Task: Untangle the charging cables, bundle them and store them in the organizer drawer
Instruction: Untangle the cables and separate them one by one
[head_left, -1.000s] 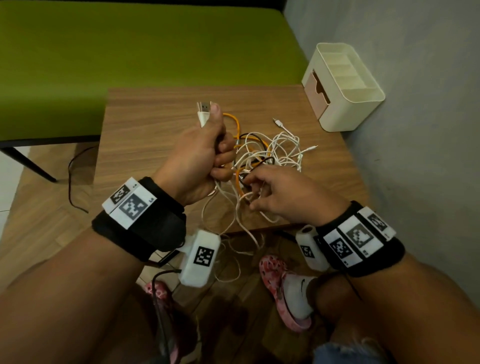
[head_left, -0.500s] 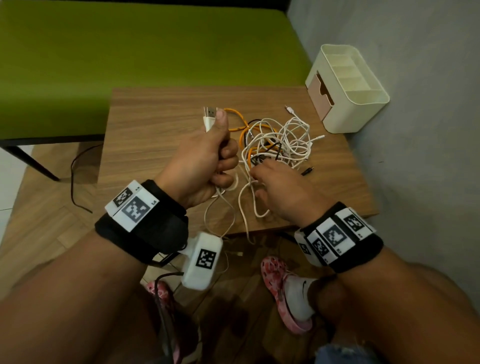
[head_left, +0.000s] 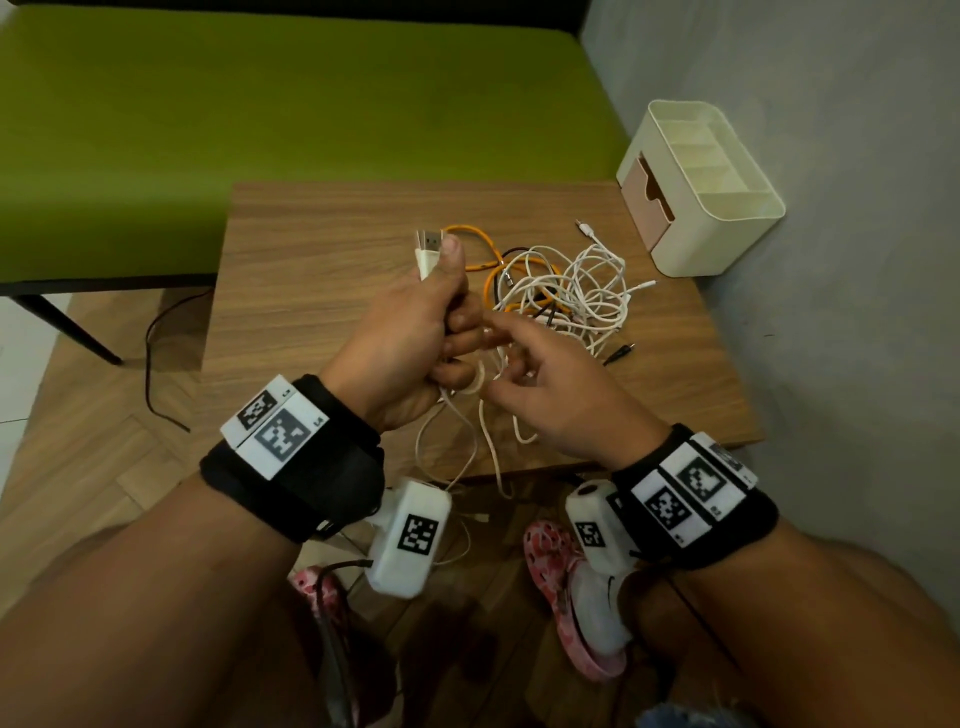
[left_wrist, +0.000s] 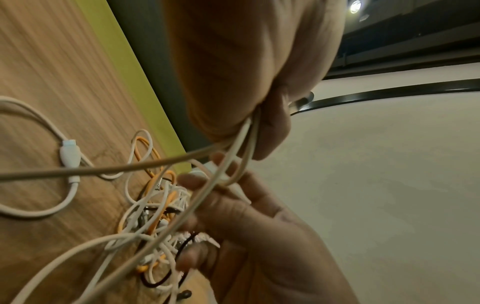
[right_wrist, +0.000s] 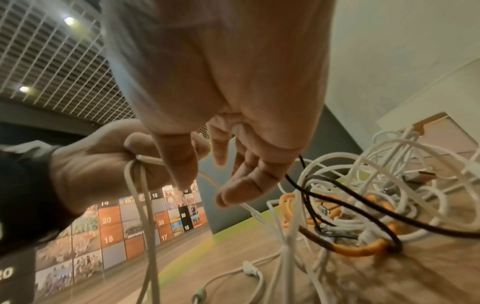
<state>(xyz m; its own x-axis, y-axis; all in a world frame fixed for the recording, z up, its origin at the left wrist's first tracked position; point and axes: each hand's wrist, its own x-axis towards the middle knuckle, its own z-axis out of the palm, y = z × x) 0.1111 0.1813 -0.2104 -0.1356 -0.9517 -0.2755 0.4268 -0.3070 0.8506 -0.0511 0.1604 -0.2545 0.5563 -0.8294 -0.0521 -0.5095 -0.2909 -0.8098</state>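
Right hand (head_left: 550, 395) now off the tangle (head_left: 561, 296), grip loose, fingers spread, empty, close at 3 o'clock of the left hand (head_left: 415, 332). Left grip stays fisted round the white cable (left_wrist: 221, 176), plug (head_left: 428, 247) poking up at 12. Tangle back on the desk (head_left: 311, 291), organizer (head_left: 727, 234) at 2 o'clock. Probably one cable nearly freed; bundling next.

Bench: green (head_left: 291, 109), behind the wooden surface (head_left: 322, 291)
Floor: thin black wire (head_left: 156, 374)
Wall: grey (head_left: 852, 291), right
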